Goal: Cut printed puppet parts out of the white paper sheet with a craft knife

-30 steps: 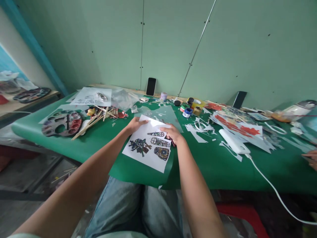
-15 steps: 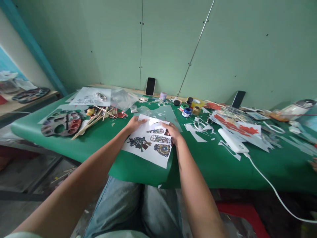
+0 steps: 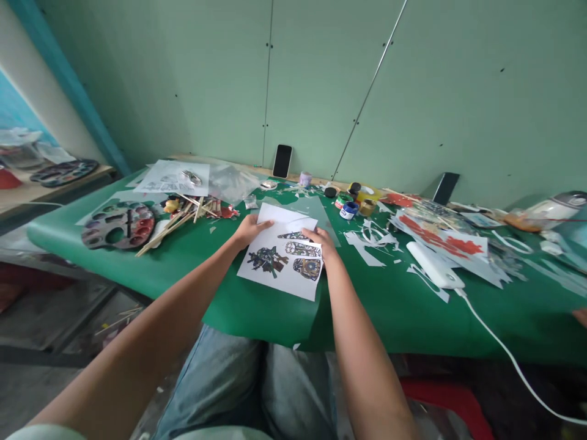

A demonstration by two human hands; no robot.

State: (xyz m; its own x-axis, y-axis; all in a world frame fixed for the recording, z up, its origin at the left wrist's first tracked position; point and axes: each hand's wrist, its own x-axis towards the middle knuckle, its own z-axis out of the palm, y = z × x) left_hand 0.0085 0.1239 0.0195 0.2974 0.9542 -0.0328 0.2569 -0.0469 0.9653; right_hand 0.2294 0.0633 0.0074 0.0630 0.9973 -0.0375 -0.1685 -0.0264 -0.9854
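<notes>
A white sheet of paper (image 3: 293, 287) with dark, multicoloured printed figures is held over the front of the green table (image 3: 192, 269). My left hand (image 3: 251, 231) grips its upper left edge, thumb on top and the other fingers mostly hidden. At the right edge my right hand (image 3: 322, 241) pinches the paper, its thumb lying across the face near one printed figure. Behind the paper a translucent sheet (image 3: 323, 214) lies flat on the table.
Left are a paint palette (image 3: 118, 226) and wooden sticks (image 3: 172, 232). Open paint jars (image 3: 349, 210), paper scraps (image 3: 367, 247) and a white power bank (image 3: 433, 264) with a cable lie right. A phone (image 3: 282, 161) leans on the wall. Part of another person's hand (image 3: 580, 315) shows far right.
The paper's lower part has lifted slightly, and my right thumb now lies further over its face. The whole view has shifted a little. Both hands keep their hold.
</notes>
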